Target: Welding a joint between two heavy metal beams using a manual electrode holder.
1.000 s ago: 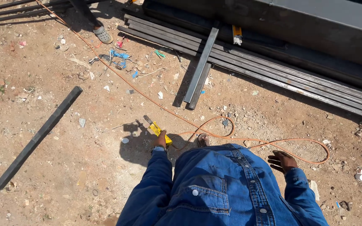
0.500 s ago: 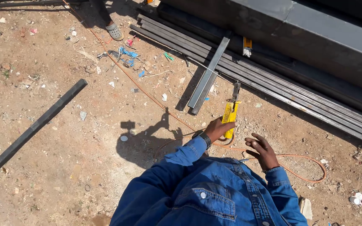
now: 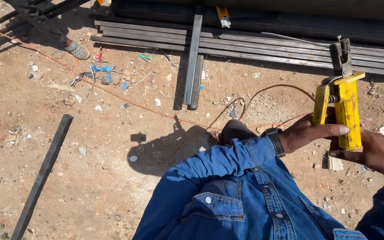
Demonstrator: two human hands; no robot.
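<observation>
Gripping yellow clamp tool [image 3: 344, 109], seemingly two-handed

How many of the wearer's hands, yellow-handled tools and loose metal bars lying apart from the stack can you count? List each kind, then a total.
Hands: 2, left hand, right hand
Yellow-handled tool: 1
Loose metal bars: 3
Total: 6

left hand [image 3: 310, 133] + right hand [image 3: 376, 153] | grip yellow electrode holder [image 3: 341, 109] | above dirt ground [image 3: 112, 178]
</observation>
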